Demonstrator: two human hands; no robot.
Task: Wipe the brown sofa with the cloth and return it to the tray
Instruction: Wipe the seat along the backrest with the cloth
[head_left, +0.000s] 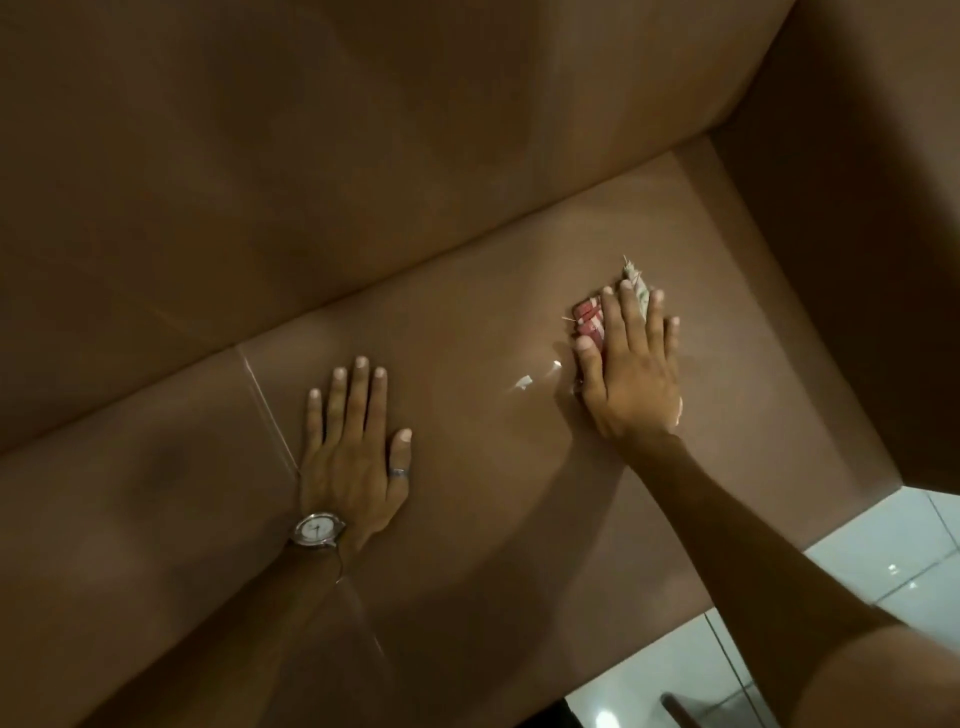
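The brown sofa (467, 322) fills most of the head view, its shiny seat cushion below the backrest. My right hand (631, 369) lies flat on the seat near the right armrest, pressing down a small cloth (589, 318) with red and pale stripes; the cloth sticks out past my fingertips and thumb. My left hand (356, 447) rests flat on the seat beside a cushion seam, fingers spread, holding nothing, with a watch on the wrist and a ring on the thumb. No tray is in view.
The sofa's right armrest (841, 234) rises close beside the right hand. White tiled floor (883, 582) shows at the lower right, with a dark object at the bottom edge. A seam (267, 410) runs across the seat left of my left hand.
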